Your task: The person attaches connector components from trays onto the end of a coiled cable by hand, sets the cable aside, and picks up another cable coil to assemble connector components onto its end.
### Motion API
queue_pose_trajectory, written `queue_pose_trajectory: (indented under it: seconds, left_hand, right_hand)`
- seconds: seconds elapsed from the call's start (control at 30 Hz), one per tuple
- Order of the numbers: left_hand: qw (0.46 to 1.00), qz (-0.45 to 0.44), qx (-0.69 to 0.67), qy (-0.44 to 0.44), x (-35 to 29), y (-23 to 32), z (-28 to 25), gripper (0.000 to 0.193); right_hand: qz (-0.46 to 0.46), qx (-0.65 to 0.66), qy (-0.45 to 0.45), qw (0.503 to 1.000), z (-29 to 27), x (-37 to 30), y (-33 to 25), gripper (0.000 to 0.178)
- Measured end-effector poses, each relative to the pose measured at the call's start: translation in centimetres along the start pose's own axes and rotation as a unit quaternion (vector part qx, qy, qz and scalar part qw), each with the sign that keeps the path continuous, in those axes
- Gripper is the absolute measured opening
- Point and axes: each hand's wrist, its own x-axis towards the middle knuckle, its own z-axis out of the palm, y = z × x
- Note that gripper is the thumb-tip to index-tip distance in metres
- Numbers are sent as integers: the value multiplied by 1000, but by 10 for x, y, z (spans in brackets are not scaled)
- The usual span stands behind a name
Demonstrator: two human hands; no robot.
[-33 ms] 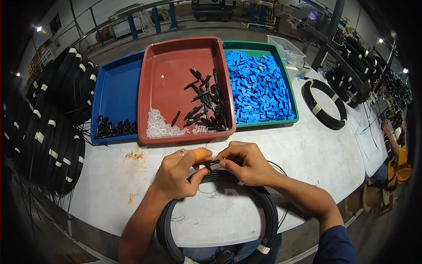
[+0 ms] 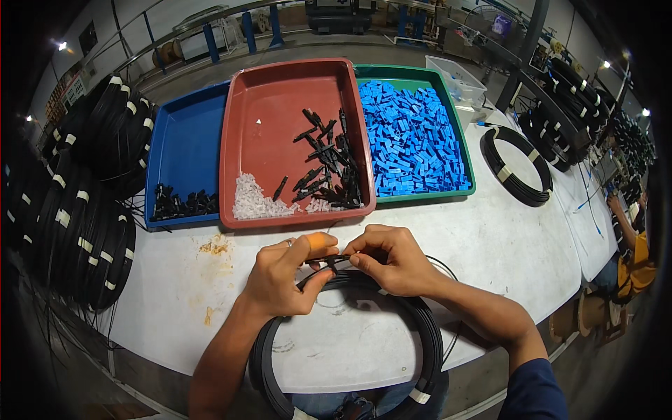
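Only a little has changed at your left hand (image 2: 283, 278): its fingers have shifted slightly, and more of the small black part (image 2: 336, 260) now shows beneath the orange band (image 2: 318, 241) on your finger. Your right hand (image 2: 395, 264) looks as it did, thumb and fingertip pinched on the part's right end, while your left thumb and forefinger grip its left side (exactly where they press is hard to make out). So the part seems to be under fine adjustment between both hands, neither having let go. It is held by the far side of the black cable coil (image 2: 432, 336), which lies at the near edge of the white table (image 2: 182, 301). Farther off, the blue tray (image 2: 185, 133), the red tray (image 2: 280, 147) and the green tray (image 2: 406, 72) stand left to right, unmoved, their contents looking the same
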Motion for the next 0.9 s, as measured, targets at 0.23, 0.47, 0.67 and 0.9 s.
queue_pose_trajectory:
  seconds: [0.23, 0.47, 0.67, 0.9]
  left_hand:
    - [996, -82, -44, -4, -1, 0, -1, 43]
    - [989, -121, -74, 28, -2, -4, 4, 25]
    - [982, -160, -88, 39, -2, -1, 9, 16]
    - [991, -94, -49, 82, -5, -3, 11, 16]
  right_hand:
    - [-48, -19, 49, 997, 5, -6, -5, 13]
    - [-106, -84, 77, 988, 7, -8, -7, 12]
    - [-153, -105, 101, 977, 10, -11, -7, 14]
    - [-202, -149, 114, 961, 14, -12, -6, 25]
